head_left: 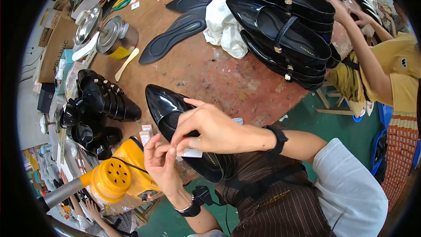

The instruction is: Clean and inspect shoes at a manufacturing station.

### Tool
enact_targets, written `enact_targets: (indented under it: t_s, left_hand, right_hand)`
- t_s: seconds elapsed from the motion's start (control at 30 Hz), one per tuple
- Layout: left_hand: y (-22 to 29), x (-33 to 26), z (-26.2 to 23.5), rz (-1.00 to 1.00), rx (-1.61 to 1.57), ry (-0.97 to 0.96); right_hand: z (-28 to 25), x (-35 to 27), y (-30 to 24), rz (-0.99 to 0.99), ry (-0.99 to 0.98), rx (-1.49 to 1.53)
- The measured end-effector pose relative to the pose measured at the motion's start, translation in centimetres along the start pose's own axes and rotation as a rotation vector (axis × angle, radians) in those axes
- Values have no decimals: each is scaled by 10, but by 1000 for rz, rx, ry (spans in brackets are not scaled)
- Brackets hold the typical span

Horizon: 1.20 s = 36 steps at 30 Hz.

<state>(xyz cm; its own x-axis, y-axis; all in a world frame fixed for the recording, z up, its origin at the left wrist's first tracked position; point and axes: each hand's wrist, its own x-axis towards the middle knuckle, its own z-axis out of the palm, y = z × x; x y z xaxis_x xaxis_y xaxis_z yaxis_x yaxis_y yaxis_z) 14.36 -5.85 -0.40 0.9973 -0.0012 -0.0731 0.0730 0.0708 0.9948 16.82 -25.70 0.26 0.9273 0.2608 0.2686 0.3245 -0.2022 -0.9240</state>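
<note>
A glossy black pointed shoe [162, 100] lies at the table's near edge, its toe pointing away and left. Over its opening, my right hand [210, 127] is bent down with its fingers pinched together. Fingertip to fingertip with it, my left hand [163, 169] is pinched as well. A small white label [192, 153] shows beneath my right fingers, and both hands meet at its left end. The fingers cover part of the label. Behind my hands, the middle of the shoe is hidden.
Stacked black shoes [280, 35] stand at the far right beside a white cloth [226, 26]. Black insoles [173, 35], a metal-lidded jar [116, 37] and a wooden stick [127, 64] lie farther back. More black shoes [107, 98] and a yellow machine [116, 177] are left. A co-worker [377, 61] is at right.
</note>
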Motion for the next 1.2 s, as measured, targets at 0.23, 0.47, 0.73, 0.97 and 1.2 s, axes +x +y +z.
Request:
enact_targets:
  t_s: [0.23,0.47,0.73,0.97,1.2]
  left_hand:
    - [12,-25,11,-273,686,-30]
    - [23,-9,-4,-89,270,198]
    - [96,65,-154,358,844,751]
    - [-44,-14,-31,-86,948,143]
    - [-86,-21,-48,-196,665,388]
  right_hand:
    - [-94,-40,54,406,282,-784]
    - [-91,-60,94,447,174,-823]
    - [-91,-52,70,300,290,-519]
    - [-99,-44,47,334,421,-236]
    - [-103,-39,16,387,403,-169]
